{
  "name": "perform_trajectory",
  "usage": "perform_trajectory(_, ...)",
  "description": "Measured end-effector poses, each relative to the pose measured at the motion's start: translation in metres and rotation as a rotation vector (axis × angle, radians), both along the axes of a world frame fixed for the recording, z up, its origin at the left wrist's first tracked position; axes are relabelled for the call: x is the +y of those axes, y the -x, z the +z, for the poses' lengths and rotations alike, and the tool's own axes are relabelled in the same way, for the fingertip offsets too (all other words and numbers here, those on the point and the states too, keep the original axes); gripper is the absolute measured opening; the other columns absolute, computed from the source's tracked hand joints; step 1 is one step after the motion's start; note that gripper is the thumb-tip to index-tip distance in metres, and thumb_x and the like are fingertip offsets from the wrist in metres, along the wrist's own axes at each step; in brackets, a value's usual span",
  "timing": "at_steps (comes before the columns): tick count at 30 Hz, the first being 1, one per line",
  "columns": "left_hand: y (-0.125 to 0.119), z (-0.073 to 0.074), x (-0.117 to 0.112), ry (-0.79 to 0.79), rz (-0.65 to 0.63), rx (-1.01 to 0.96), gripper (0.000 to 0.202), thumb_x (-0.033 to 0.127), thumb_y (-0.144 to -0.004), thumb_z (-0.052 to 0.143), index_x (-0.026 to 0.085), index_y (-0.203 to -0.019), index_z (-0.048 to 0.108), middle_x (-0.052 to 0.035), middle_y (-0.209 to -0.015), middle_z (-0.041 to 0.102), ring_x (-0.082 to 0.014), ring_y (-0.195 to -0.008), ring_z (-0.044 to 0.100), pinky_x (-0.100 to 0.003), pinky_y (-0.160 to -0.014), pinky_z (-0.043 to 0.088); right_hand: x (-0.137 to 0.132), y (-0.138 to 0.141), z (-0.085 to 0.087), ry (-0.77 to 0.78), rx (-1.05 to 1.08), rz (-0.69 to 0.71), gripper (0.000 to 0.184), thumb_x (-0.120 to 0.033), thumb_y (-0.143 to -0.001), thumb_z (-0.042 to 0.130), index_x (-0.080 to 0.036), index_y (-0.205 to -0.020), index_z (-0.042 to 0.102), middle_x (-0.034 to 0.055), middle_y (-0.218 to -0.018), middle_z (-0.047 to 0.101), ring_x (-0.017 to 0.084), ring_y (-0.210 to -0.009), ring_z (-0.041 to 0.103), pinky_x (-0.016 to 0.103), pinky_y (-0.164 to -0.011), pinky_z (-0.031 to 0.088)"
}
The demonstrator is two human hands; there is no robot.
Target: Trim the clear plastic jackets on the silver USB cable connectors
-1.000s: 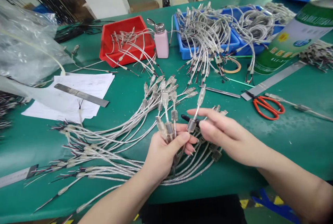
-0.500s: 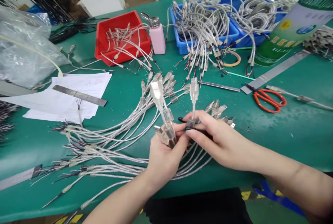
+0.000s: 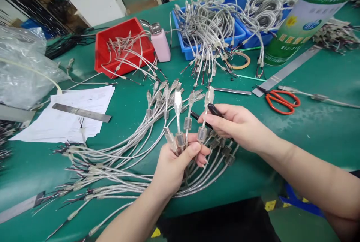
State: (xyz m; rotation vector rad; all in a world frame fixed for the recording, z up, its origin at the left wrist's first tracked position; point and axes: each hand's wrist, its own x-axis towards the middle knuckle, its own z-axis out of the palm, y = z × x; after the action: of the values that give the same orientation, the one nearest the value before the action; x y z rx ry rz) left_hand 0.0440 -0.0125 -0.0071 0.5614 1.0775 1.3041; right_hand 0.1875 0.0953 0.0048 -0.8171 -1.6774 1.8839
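Note:
My left hand is closed around several clear-jacketed USB cables, whose plugs fan upward above the fingers. One silver USB plug stands upright near the middle of the fan. With thumb and fingers, my right hand pinches the rightmost USB cable just below its plug. Something black and slender shows among the right fingers; I cannot tell what it is. More USB cables lie in bundles beneath and left of my hands, with bare wire ends at the far left.
Behind stand a red bin, a pink pump bottle and a blue bin heaped with cables. Orange-handled scissors, a metal ruler and a green can are at the right. Papers lie left under another ruler.
The plugs in my left hand have spread into a wider fan. My right hand has shifted up to just under the rightmost plug, now beside the others. The view has shifted slightly.

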Motion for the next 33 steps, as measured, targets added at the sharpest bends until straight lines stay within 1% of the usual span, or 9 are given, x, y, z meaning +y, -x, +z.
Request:
perform_trajectory(4,-0.001,0.003,-0.001,0.022,0.008,-0.034,0.010,0.016,-0.080,0.065,0.015,-0.090,0.066,-0.0038,-0.072,0.073,-0.0088,-0.056,0.063,-0.017,-0.052,0.051,0.001,0.001,-0.004,0.046,0.033,-0.020,0.029,-0.042,-0.086,0.058,-0.013,-0.090,0.061,-0.0084,-0.054,0.025,0.004,-0.046,0.021,0.021,-0.045,0.021)
perform_trajectory(8,-0.002,0.003,0.000,0.046,0.064,-0.004,0.014,0.016,-0.075,0.070,0.014,-0.088,0.068,-0.0041,-0.070,0.072,-0.0083,-0.054,0.062,-0.016,-0.052,0.050,-0.001,0.000,0.000,0.030,-0.004,0.008,0.032,-0.043,-0.089,0.053,-0.014,-0.097,0.061,-0.0076,-0.054,0.028,0.005,-0.045,0.022,0.021,-0.042,0.020)
perform_trajectory(11,-0.001,-0.001,0.001,0.038,0.085,0.064,0.014,0.018,-0.075,0.071,0.016,-0.089,0.068,-0.0016,-0.070,0.071,-0.0068,-0.053,0.060,-0.015,-0.051,0.049,-0.008,-0.003,0.010,-0.097,-0.112,0.134,0.036,-0.042,-0.094,0.042,-0.015,-0.113,0.055,-0.0041,-0.060,0.042,0.008,-0.050,0.038,0.021,-0.047,0.031)
perform_trajectory(15,0.001,-0.004,0.000,0.004,0.135,0.202,0.012,0.021,-0.074,0.071,0.019,-0.086,0.069,0.0039,-0.060,0.065,-0.0055,-0.053,0.058,-0.014,-0.052,0.047,-0.019,-0.005,0.016,-0.309,-0.287,0.316,0.034,-0.036,-0.096,0.037,-0.018,-0.125,0.041,0.0042,-0.088,0.061,0.015,-0.075,0.056,0.025,-0.065,0.042)
perform_trajectory(18,-0.002,-0.001,-0.002,0.028,0.135,0.274,0.012,0.021,-0.073,0.073,0.018,-0.084,0.069,0.0041,-0.057,0.064,-0.0049,-0.051,0.056,-0.013,-0.050,0.046,-0.021,-0.003,0.011,-0.521,-0.382,0.240,0.023,-0.033,-0.096,0.036,-0.017,-0.105,0.048,0.0028,-0.076,0.058,0.015,-0.065,0.053,0.025,-0.058,0.038)
perform_trajectory(21,-0.003,0.002,-0.002,0.045,0.104,0.246,0.013,0.020,-0.072,0.073,0.017,-0.084,0.070,0.0026,-0.056,0.065,-0.0054,-0.049,0.057,-0.013,-0.049,0.045,-0.016,-0.002,0.006,-0.648,-0.368,0.129,0.029,-0.033,-0.097,0.033,-0.018,-0.077,0.047,-0.0011,-0.062,0.046,0.012,-0.055,0.044,0.025,-0.053,0.032)
perform_trajectory(23,-0.002,0.002,-0.001,0.030,0.085,0.148,0.013,0.019,-0.074,0.072,0.018,-0.087,0.070,0.0003,-0.063,0.069,-0.0061,-0.052,0.059,-0.014,-0.051,0.047,-0.012,-0.001,0.005,-0.573,-0.299,0.126,0.032,-0.035,-0.097,0.032,-0.018,-0.074,0.046,-0.0017,-0.062,0.044,0.010,-0.056,0.043,0.024,-0.055,0.033)
perform_trajectory(28,0.003,0.001,0.002,0.032,-0.023,-0.082,0.011,0.017,-0.078,0.067,0.016,-0.089,0.068,-0.0036,-0.071,0.073,-0.0086,-0.056,0.063,-0.017,-0.054,0.050,-0.006,0.000,0.007,-0.163,-0.087,0.069,0.024,-0.039,-0.092,0.047,-0.016,-0.091,0.055,0.0005,-0.075,0.055,0.011,-0.067,0.051,0.024,-0.062,0.040)
perform_trajectory(33,0.003,0.004,0.002,0.050,-0.075,-0.120,0.021,0.012,-0.074,0.070,0.016,-0.094,0.066,-0.0046,-0.077,0.073,-0.0106,-0.062,0.065,-0.018,-0.056,0.051,-0.004,0.001,0.002,-0.030,-0.013,-0.022,0.022,-0.037,-0.088,0.055,-0.016,-0.081,0.054,-0.0054,-0.062,0.042,0.005,-0.051,0.034,0.021,-0.051,0.032)
